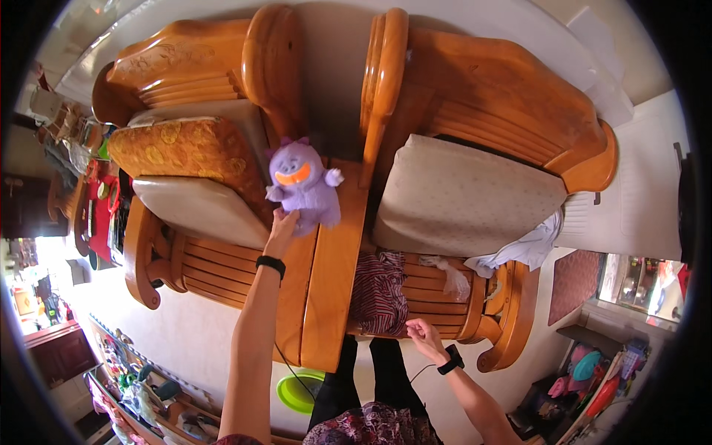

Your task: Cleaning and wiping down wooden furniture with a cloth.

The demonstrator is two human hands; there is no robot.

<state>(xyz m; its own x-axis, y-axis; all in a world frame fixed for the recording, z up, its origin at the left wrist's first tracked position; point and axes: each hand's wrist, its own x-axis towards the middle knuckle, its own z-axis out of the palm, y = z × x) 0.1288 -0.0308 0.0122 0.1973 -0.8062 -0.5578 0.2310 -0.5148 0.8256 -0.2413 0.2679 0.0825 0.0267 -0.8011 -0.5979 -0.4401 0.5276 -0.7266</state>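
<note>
A purple plush monster toy (303, 189) with an orange mouth is upright at the far part of the wooden table (334, 267) between two wooden seats. My left hand (283, 225) grips the toy low on its left side. My right hand (425, 336) is low on the right, fingers slightly bent and apart, holding nothing. It is beside a red, white and dark striped cloth (381, 292), which lies on the slats of the right seat.
Grey cushions (473, 194) and an orange patterned cushion (172, 147) rest on the wooden seats. A white cloth (523, 245) and a clear plastic bag (453, 278) lie at the right seat. A green basin (297, 392) stands on the floor near my legs.
</note>
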